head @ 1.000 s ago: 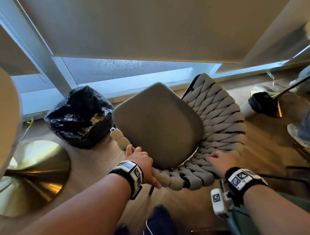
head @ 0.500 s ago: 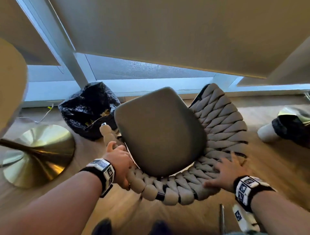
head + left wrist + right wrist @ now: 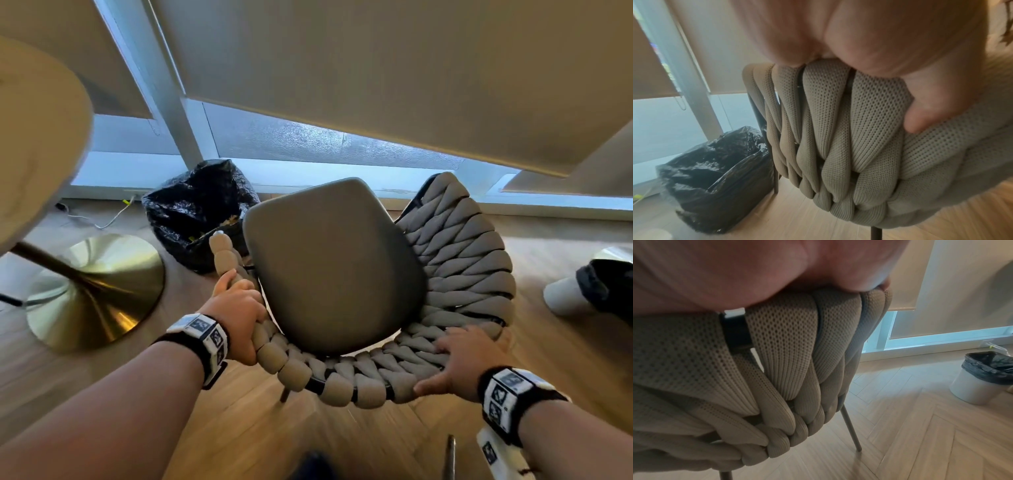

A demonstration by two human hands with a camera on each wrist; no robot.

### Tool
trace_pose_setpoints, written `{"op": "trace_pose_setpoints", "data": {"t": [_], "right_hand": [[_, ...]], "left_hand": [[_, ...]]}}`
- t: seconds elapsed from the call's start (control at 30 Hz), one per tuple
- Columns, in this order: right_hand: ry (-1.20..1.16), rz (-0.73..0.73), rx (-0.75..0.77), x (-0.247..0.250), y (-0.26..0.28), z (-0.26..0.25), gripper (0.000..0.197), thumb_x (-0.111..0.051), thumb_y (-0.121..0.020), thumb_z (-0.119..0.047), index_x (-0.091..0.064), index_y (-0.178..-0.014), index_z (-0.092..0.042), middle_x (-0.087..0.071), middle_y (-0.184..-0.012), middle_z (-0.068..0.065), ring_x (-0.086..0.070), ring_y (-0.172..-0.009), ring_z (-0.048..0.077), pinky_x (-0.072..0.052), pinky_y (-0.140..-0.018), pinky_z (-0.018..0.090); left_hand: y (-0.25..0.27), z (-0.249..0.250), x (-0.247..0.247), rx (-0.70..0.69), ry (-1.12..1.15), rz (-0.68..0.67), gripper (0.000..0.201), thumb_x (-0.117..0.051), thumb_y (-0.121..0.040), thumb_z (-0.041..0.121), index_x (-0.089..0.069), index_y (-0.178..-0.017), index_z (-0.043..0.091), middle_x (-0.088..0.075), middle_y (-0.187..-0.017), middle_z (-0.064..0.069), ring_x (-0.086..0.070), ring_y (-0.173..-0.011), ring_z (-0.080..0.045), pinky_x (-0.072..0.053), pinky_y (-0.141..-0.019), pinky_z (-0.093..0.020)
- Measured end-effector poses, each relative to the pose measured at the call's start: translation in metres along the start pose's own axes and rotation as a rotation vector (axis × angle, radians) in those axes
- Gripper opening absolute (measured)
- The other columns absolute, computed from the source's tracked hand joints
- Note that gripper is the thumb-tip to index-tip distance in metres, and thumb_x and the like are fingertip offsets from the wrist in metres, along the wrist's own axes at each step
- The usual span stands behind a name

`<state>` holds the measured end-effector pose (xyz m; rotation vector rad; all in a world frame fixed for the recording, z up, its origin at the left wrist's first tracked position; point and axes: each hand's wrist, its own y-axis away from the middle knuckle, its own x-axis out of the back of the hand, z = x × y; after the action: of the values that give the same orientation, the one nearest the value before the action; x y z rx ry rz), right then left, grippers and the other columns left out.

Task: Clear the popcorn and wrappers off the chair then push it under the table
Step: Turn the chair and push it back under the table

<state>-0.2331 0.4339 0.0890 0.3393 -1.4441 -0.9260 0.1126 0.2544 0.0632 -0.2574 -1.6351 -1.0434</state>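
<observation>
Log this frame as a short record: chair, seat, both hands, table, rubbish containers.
chair: stands on the floor right of the table, not under it
seat cushion: no popcorn or wrappers visible
left hand: grips the woven backrest rim, left side
right hand: lies on the rim further right, fingers spread
table: round top, gold base
black bag: on the floor left of the chair, scraps inside
white bin: far right, black liner

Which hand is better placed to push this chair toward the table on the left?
Right hand, probably: it lies on the chair rim farthest from the table; the left hand grips the nearer side.
</observation>
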Motion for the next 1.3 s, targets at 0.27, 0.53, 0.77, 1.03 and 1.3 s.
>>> {"op": "trace_pose_setpoints", "data": {"t": [0.27,0.53,0.77,1.03,1.3], "right_hand": [[0.014,0.040,0.043,-0.009,0.013,-0.039,0.124,-0.038,-0.014,-0.108,-0.067,-0.110,-0.035,-0.058,-0.109,-0.015,-0.049,-0.115,0.015,-0.029,-0.111,0.062],[0.083,-0.051,0.085,-0.007,0.064,-0.106,0.096,-0.047,-0.024,-0.102,-0.059,-0.100,-0.044,-0.053,-0.132,-0.015,-0.038,-0.133,0.016,-0.006,-0.112,0.072],[0.170,-0.145,0.181,-0.006,0.089,-0.165,0.118,-0.046,-0.018,-0.102,-0.060,-0.119,-0.044,-0.041,-0.148,-0.013,-0.027,-0.143,0.020,0.000,-0.109,0.075],[0.232,-0.073,0.405,-0.017,0.093,-0.243,0.132,-0.039,-0.013,-0.106,-0.060,-0.123,-0.037,-0.052,-0.136,-0.010,-0.038,-0.130,0.023,-0.023,-0.113,0.064],[0.321,-0.007,0.499,-0.015,0.092,-0.329,0.093,-0.043,-0.018,-0.105,-0.053,-0.072,-0.030,-0.056,-0.101,-0.008,-0.047,-0.110,0.022,-0.028,-0.109,0.066]], "left_hand": [[0.055,-0.013,-0.027,0.067,0.052,-0.031,0.033,-0.059,-0.053,0.060,-0.063,-0.079,0.039,-0.056,-0.101,0.017,-0.043,-0.121,-0.017,0.002,-0.116,-0.061],[0.136,-0.031,-0.062,0.139,0.033,-0.082,0.044,-0.057,-0.054,0.063,-0.068,-0.087,0.037,-0.053,-0.102,0.014,-0.042,-0.122,-0.017,0.003,-0.117,-0.061],[0.206,-0.051,-0.101,0.228,0.116,-0.126,0.046,-0.057,-0.054,0.064,-0.067,-0.090,0.037,-0.051,-0.101,0.014,-0.040,-0.123,-0.017,0.002,-0.117,-0.062],[0.292,-0.080,-0.146,0.399,0.214,-0.184,0.051,-0.058,-0.052,0.061,-0.067,-0.097,0.039,-0.047,-0.105,0.016,-0.035,-0.127,-0.016,0.004,-0.118,-0.061],[0.360,-0.113,-0.182,0.562,0.282,-0.257,0.062,-0.054,-0.048,0.070,-0.064,-0.103,0.044,-0.048,-0.107,0.017,-0.036,-0.126,-0.014,0.004,-0.119,-0.058]]}}
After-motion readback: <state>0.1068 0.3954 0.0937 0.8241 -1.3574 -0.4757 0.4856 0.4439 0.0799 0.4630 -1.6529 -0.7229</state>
